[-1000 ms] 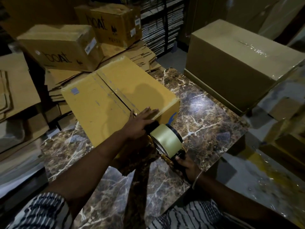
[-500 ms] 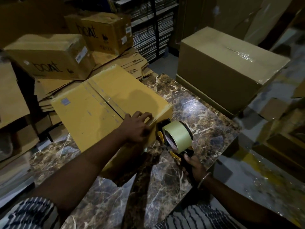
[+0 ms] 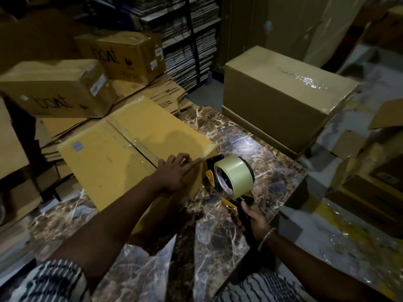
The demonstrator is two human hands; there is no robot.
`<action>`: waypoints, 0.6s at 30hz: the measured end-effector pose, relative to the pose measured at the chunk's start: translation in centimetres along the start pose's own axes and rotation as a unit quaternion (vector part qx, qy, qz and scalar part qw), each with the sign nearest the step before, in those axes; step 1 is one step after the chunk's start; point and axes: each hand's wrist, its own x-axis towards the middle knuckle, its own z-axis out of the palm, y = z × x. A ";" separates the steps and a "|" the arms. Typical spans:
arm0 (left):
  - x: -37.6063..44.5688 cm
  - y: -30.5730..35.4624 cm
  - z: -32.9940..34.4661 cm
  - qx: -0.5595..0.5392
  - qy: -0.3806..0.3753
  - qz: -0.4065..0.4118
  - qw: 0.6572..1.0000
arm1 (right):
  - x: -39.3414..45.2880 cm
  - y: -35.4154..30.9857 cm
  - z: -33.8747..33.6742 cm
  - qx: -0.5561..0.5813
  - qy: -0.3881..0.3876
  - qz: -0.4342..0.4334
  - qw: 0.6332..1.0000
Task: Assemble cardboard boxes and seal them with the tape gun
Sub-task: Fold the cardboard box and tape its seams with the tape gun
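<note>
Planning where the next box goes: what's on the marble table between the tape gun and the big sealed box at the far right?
Head view: only bare marble table lies between the tape gun and the big sealed box.

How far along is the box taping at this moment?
Done: the large brown box beyond the table already carries clear tape on top. In hand: the left hand presses the yellow box at its near corner while the right hand holds the tape gun against its end. Left: flat cartons remain unassembled.
</note>
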 end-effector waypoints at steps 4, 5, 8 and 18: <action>-0.8 0.8 1.2 -0.052 0.038 -0.068 0.996 | -0.4 -0.9 0.3 -0.020 -0.007 -0.018 1.000; -0.9 1.1 1.3 -0.060 0.035 -0.081 0.994 | -0.5 -1.3 0.5 -0.027 -0.011 -0.023 0.999; -0.8 1.7 1.4 -0.075 0.024 -0.098 0.992 | -0.8 -2.7 1.4 -0.046 -0.022 -0.025 0.998; -4.3 2.6 2.3 -0.074 0.018 -0.045 0.996 | -0.6 -7.3 6.1 -0.076 -0.093 0.008 0.993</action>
